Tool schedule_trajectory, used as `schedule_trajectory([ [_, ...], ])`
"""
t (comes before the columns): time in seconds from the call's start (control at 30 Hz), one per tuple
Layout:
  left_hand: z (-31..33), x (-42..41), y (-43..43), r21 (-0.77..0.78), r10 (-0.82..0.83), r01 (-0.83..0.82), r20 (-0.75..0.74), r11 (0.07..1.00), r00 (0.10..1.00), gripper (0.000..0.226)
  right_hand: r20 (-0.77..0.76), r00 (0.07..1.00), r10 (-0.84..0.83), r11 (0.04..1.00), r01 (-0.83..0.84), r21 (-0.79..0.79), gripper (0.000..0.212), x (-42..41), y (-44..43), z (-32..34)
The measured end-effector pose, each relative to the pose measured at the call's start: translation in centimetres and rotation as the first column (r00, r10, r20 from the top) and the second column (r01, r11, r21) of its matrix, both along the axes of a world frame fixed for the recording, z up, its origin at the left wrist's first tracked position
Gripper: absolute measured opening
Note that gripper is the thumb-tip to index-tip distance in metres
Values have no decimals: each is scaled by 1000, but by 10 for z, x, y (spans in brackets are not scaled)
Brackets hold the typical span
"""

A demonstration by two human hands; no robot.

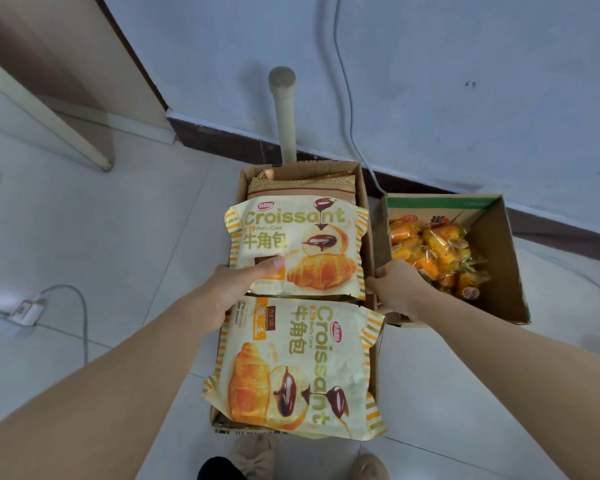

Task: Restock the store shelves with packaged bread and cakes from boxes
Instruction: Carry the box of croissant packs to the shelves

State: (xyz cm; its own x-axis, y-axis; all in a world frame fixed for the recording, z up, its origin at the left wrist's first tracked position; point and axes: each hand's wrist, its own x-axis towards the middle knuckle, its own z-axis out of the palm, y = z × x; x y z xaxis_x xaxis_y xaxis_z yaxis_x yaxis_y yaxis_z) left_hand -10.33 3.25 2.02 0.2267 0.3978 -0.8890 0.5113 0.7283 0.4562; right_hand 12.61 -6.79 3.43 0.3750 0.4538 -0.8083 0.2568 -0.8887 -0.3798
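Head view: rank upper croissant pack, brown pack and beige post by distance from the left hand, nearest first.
1. upper croissant pack: gripped by the left hand, thumb on top.
2. brown pack: behind it, at the far end of the same carton.
3. beige post: beyond the carton, by the wall.

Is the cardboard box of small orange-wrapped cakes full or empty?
Partly full: orange-wrapped cakes lie low in the cardboard box, bare inner walls above them.
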Motion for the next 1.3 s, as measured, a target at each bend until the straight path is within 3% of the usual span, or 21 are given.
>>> schedule_trajectory([
  [0.27, 192, -27, 18, 67, 19, -22, 39, 998, 999, 77, 83, 986, 141, 986, -148, 82, 30, -30, 31, 184],
  [0.43, 320, -62, 24, 206, 84, -96, 64, 974, 994, 43, 149, 964, 222, 950, -248, 189, 33, -61, 56, 312],
  [0.6, 435, -110, 2, 305, 152, -189, 141, 933, 978, 43, 226, 935, 274, 910, -328, 254, 19, -100, 61, 418],
  [0.73, 510, -153, -37, 350, 281, -324, 168, 879, 945, 36, 284, 886, 366, 839, -446, 311, 25, -144, 54, 493],
  [0.97, 581, -251, -135, 348, 556, -567, 141, 747, 819, 44, 259, 749, 610, 663, -661, 353, 21, -245, 25, 563],
  [1.07, 598, -297, -186, 330, 671, -668, 124, 667, 731, 62, 256, 643, 722, 543, -755, 366, 29, -298, 3, 582],
  [1.17, 611, -343, -241, 332, 764, -758, 143, 562, 629, 51, 224, 552, 803, 454, -810, 372, 33, -356, -23, 593],
  [1.3, 622, -402, -324, 329, 866, -850, 149, 411, 477, 58, 234, 379, 895, 272, -881, 387, 29, -443, -67, 607],
])
